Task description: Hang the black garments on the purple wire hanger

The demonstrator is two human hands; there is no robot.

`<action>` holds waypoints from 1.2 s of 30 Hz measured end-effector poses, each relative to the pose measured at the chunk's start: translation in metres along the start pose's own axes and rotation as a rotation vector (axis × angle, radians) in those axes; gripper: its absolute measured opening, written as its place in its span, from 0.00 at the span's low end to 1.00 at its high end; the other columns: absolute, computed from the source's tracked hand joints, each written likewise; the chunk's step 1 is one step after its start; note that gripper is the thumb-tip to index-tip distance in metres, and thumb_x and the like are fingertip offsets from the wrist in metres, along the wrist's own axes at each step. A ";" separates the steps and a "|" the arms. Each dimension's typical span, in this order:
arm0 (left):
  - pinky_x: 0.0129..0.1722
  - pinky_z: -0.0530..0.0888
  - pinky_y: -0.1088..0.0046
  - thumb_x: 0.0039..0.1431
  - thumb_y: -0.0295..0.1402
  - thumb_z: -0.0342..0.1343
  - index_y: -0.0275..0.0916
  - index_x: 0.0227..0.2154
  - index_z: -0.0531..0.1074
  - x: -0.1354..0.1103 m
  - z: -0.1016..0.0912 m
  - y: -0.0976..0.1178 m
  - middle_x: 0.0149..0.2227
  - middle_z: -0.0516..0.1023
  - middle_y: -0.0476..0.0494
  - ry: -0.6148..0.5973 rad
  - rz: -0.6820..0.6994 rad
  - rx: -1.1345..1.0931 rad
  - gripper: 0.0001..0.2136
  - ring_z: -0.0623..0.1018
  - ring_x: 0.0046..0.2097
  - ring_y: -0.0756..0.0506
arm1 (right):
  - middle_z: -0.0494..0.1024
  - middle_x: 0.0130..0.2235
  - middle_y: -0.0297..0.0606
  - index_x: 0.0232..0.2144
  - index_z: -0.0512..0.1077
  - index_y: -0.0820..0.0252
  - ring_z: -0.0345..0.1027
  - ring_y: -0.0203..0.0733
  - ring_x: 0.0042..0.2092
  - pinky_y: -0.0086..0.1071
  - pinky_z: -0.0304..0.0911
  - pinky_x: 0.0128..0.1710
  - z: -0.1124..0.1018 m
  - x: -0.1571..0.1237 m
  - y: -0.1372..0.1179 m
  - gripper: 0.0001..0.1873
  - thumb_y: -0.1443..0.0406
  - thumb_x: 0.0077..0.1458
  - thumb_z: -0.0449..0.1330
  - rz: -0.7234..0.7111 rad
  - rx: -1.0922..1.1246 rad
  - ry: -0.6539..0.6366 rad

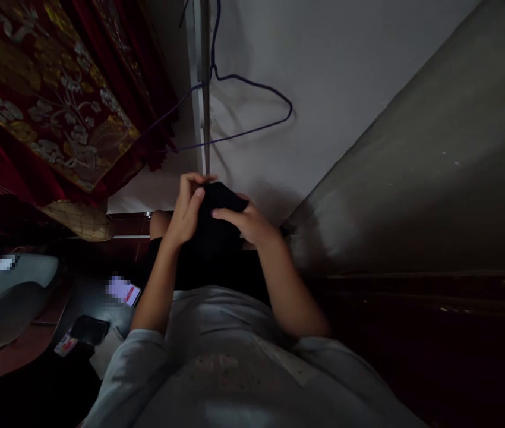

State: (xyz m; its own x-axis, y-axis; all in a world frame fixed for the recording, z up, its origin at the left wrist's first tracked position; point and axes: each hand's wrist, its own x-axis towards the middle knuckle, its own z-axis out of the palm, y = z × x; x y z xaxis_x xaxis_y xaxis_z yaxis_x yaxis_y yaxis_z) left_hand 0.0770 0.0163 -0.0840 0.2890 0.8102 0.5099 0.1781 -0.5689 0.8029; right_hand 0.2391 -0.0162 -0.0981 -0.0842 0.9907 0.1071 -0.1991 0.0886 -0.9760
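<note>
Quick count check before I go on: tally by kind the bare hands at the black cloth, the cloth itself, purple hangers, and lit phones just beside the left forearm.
Hands: 2 (left hand, right hand)
Black cloth: 1
Purple hanger: 1
Lit phone: 1
Total: 5

From the wearer's head it looked, the one camera, tipped forward and steeply down, over the shirt [234, 333] to the left hand [185, 211] and right hand [252, 223] close below, the wall [346, 71] beyond
</note>
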 end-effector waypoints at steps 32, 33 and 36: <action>0.49 0.73 0.63 0.64 0.44 0.53 0.37 0.30 0.77 0.065 -0.133 -0.013 0.42 0.77 0.38 -0.625 0.053 0.753 0.16 0.77 0.42 0.41 | 0.51 0.20 0.29 0.14 0.52 0.55 0.60 0.37 0.29 0.33 0.63 0.30 -0.109 0.113 -0.038 0.24 0.75 0.49 0.62 -0.427 -0.674 0.476; 0.52 0.72 0.61 0.64 0.44 0.52 0.36 0.34 0.78 0.073 -0.136 -0.010 0.47 0.77 0.37 -0.658 0.017 0.750 0.17 0.77 0.46 0.40 | 0.51 0.20 0.29 0.14 0.52 0.55 0.60 0.37 0.29 0.33 0.62 0.28 -0.108 0.112 -0.038 0.24 0.75 0.48 0.62 -0.418 -0.695 0.480; 0.65 0.63 0.53 0.65 0.43 0.51 0.35 0.38 0.78 0.088 -0.144 -0.009 0.61 0.72 0.37 -0.681 0.004 0.819 0.17 0.69 0.62 0.34 | 0.52 0.20 0.29 0.15 0.52 0.54 0.58 0.37 0.28 0.32 0.59 0.25 -0.107 0.109 -0.033 0.24 0.72 0.48 0.64 -0.409 -0.745 0.477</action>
State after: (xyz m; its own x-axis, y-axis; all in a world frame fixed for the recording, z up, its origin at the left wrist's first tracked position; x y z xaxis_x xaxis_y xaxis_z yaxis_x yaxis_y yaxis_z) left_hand -0.0349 0.1132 -0.0012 0.7111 0.7025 0.0287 0.6810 -0.6983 0.2204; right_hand 0.3407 0.0998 -0.0743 0.2911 0.7923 0.5362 0.5573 0.3151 -0.7682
